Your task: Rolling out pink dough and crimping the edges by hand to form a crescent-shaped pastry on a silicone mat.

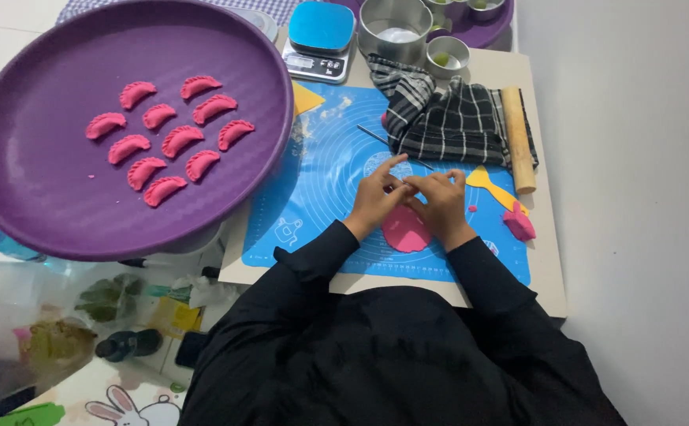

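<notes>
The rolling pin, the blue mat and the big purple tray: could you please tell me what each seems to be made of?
The rolling pin looks like plain unfinished wood: pale tan and matte. The blue mat seems to be silicone or soft plastic: thin, flat and printed with white circles. The purple tray is probably moulded plastic, with an even colour, a fine ribbed texture and a soft sheen at its rim.

The left hand (376, 201) and right hand (443, 205) cover part of the pink dough round (404, 233); whatever their fingertips pinch is too small to tell, perhaps a thin tool. The purple tray (13, 213) is cut off at the frame's top edge
</notes>
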